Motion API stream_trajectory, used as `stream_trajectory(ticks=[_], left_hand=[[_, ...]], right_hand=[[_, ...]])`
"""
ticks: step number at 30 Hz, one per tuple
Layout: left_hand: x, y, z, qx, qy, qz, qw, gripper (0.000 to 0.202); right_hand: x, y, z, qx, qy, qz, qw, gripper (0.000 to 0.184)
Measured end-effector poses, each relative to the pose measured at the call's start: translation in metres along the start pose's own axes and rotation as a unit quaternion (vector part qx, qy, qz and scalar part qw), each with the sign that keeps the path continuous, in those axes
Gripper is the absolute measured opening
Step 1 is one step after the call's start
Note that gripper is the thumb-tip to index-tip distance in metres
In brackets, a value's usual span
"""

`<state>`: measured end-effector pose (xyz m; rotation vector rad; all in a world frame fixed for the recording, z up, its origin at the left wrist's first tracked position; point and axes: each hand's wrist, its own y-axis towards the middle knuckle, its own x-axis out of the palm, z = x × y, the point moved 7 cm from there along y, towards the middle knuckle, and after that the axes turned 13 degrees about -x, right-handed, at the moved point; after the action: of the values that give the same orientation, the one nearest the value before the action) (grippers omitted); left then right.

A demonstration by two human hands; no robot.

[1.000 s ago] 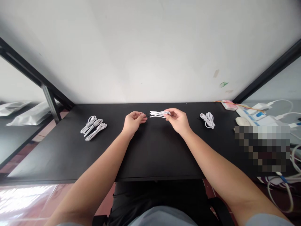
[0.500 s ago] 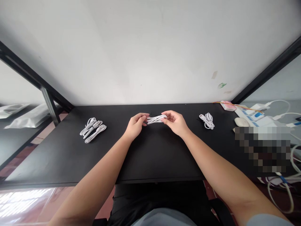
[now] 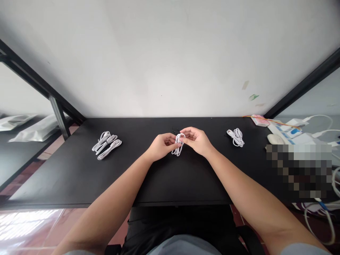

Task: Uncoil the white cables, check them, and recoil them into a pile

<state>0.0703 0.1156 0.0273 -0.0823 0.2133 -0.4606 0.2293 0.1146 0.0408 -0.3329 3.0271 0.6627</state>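
A coiled white cable (image 3: 178, 147) hangs between my two hands above the middle of the black table (image 3: 164, 184). My left hand (image 3: 161, 146) pinches the coil from the left, fingers closed on it. My right hand (image 3: 196, 140) pinches its top from the right, fingers closed too. The coil is folded and points downward. A small dark object lies on the table just behind my hands, partly hidden.
Bundled white cables (image 3: 106, 144) lie on the table's left part. One more white cable bundle (image 3: 235, 136) lies to the right. A power strip, chargers and loose cables (image 3: 288, 131) crowd the far right. Black shelf posts (image 3: 60, 118) stand at the left.
My hands came together. The cable, held stretched sideways by the right hand alone a second ago, is now folded into a short hanging coil gripped by both hands.
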Motion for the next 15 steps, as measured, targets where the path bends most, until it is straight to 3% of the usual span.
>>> stream_trajectory(ticks=[7,10,15], left_hand=[[0.000,0.001,0.000,-0.002,-0.038,-0.016,0.999,0.035],[-0.001,0.003,-0.001,-0.008,-0.071,-0.027,0.997,0.035],[-0.006,0.003,-0.002,-0.009,-0.087,0.011,0.996,0.037]], right_hand=[[0.004,0.000,0.005,0.027,0.033,-0.014,0.999,0.040],[0.010,-0.002,0.009,0.061,0.048,-0.054,0.996,0.040],[0.016,-0.005,0.014,0.077,0.037,-0.092,0.992,0.037]])
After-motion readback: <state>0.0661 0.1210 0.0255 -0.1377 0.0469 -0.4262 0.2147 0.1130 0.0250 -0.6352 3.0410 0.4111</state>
